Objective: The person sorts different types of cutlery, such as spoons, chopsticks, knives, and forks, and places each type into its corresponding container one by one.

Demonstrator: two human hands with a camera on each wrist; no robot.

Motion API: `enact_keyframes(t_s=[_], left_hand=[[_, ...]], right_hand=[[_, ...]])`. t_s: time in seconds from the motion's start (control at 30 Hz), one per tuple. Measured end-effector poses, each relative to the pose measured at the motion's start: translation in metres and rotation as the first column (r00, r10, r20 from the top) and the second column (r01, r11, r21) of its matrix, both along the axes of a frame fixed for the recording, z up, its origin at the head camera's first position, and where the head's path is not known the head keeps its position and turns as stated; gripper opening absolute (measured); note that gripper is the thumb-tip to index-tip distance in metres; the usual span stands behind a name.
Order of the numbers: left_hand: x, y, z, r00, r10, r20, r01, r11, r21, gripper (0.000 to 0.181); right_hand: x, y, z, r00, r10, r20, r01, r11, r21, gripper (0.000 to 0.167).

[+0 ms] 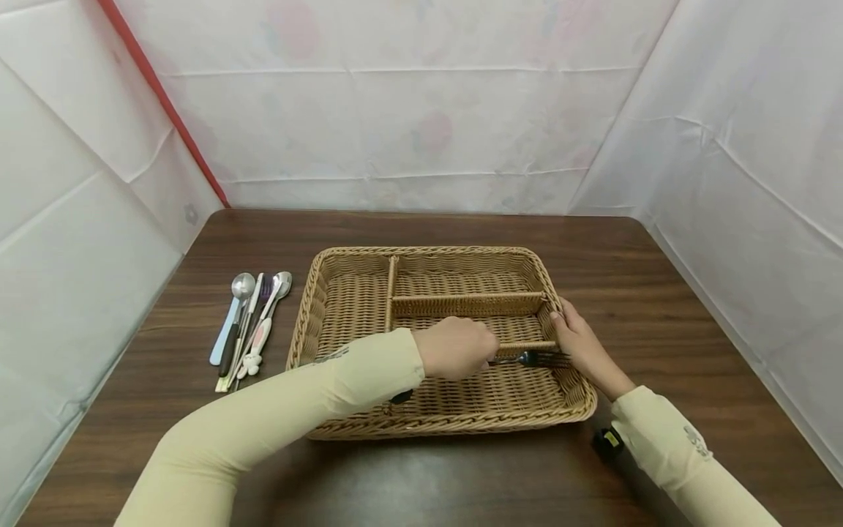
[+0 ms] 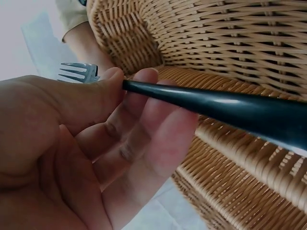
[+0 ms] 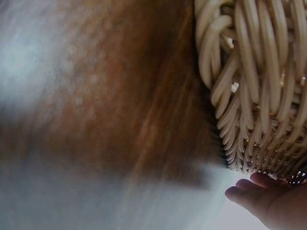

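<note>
My left hand (image 1: 457, 348) is over the front right compartment of a wicker basket (image 1: 454, 427), pinching a fork (image 1: 545, 359). In the left wrist view, the fork's dark glossy handle (image 2: 216, 103) runs out past the fingers, and its silver tines (image 2: 79, 72) show beyond the thumb. The tines point toward the basket's right side. My right hand (image 1: 579, 340) grips that right rim, thumb over the inside and fingers along the outer wall. Only part of the right hand (image 3: 268, 199) shows in the right wrist view, against the weave.
Several utensils lie in a bunch left of the basket: a spoon with a rabbit handle (image 1: 261, 337), a round-bowled spoon (image 1: 243, 285), a purple-tined fork (image 1: 266, 288) and a light blue handle (image 1: 225, 334). Wicker dividers (image 1: 467, 297) split the basket. White sheeting surrounds the wooden table (image 1: 658, 307).
</note>
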State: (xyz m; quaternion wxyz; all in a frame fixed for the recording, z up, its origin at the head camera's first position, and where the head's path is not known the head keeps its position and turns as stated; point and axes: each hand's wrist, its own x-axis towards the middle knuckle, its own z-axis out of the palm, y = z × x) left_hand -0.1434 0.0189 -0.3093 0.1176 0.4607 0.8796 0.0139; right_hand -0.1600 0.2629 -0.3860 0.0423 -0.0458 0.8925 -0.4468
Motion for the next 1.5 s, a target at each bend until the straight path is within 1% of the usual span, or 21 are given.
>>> enact_keyframes(t_s=[0.13, 0.23, 0.33, 0.5, 0.6, 0.77, 0.9, 1.0, 1.1, 1.17, 1.33, 1.43, 1.5], left_hand=[[-0.004, 0.004, -0.004, 0.999, -0.008, 0.037, 0.009, 0.999, -0.031, 0.030], [-0.006, 0.006, -0.007, 0.996, -0.010, 0.089, 0.014, 0.999, -0.047, 0.035], [-0.007, 0.009, -0.012, 0.991, -0.003, 0.137, 0.014, 0.997, -0.079, 0.034], [-0.007, 0.019, -0.018, 0.983, -0.041, 0.181, 0.072, 0.983, -0.170, 0.025], [-0.007, 0.025, -0.019, 0.982, -0.059, 0.182, 0.097, 0.973, -0.208, 0.025], [-0.007, 0.030, -0.021, 0.985, -0.060, 0.164, 0.099, 0.966, -0.241, 0.027], [-0.007, 0.029, -0.024, 0.985, -0.058, 0.164, 0.100, 0.960, -0.261, 0.022], [-0.006, 0.027, -0.028, 0.985, -0.059, 0.161, 0.104, 0.952, -0.287, 0.016], [-0.006, 0.026, -0.031, 0.985, -0.051, 0.162, 0.099, 0.948, -0.303, 0.016], [-0.006, 0.026, -0.034, 0.988, -0.052, 0.144, 0.095, 0.945, -0.312, 0.018], [-0.003, 0.028, -0.039, 0.995, -0.026, 0.098, 0.056, 0.944, -0.324, 0.027], [-0.002, 0.028, -0.040, 0.996, -0.016, 0.093, 0.044, 0.949, -0.312, 0.025], [-0.003, 0.028, -0.041, 0.996, -0.027, 0.083, 0.051, 0.952, -0.303, 0.023]], right_hand=[[-0.002, -0.002, 0.001, 1.000, 0.003, -0.021, -0.003, 1.000, -0.004, 0.049], [-0.002, -0.003, 0.002, 1.000, 0.002, -0.016, -0.002, 1.000, -0.003, 0.049], [-0.002, -0.003, 0.003, 1.000, 0.006, 0.002, -0.006, 1.000, -0.008, 0.051], [0.002, 0.000, 0.003, 1.000, 0.014, 0.020, -0.014, 1.000, -0.017, 0.051], [0.004, 0.002, 0.002, 1.000, 0.017, 0.026, -0.016, 1.000, -0.019, 0.051], [0.002, 0.001, 0.002, 1.000, 0.016, 0.023, -0.015, 0.999, -0.036, 0.051], [0.000, 0.001, 0.000, 1.000, 0.011, 0.018, -0.011, 0.999, -0.038, 0.051], [-0.001, 0.002, -0.003, 1.000, 0.009, 0.022, -0.008, 0.999, -0.039, 0.051], [-0.001, 0.003, -0.004, 1.000, 0.008, 0.023, -0.007, 0.999, -0.041, 0.051], [-0.002, 0.003, -0.004, 1.000, 0.010, 0.021, -0.009, 0.999, -0.045, 0.051], [-0.002, 0.002, -0.003, 1.000, 0.008, 0.025, -0.007, 0.999, -0.040, 0.051], [-0.002, 0.002, -0.002, 0.999, 0.009, 0.031, -0.008, 0.999, -0.041, 0.051], [-0.002, 0.002, -0.002, 0.999, 0.009, 0.033, -0.007, 0.999, -0.041, 0.051]])
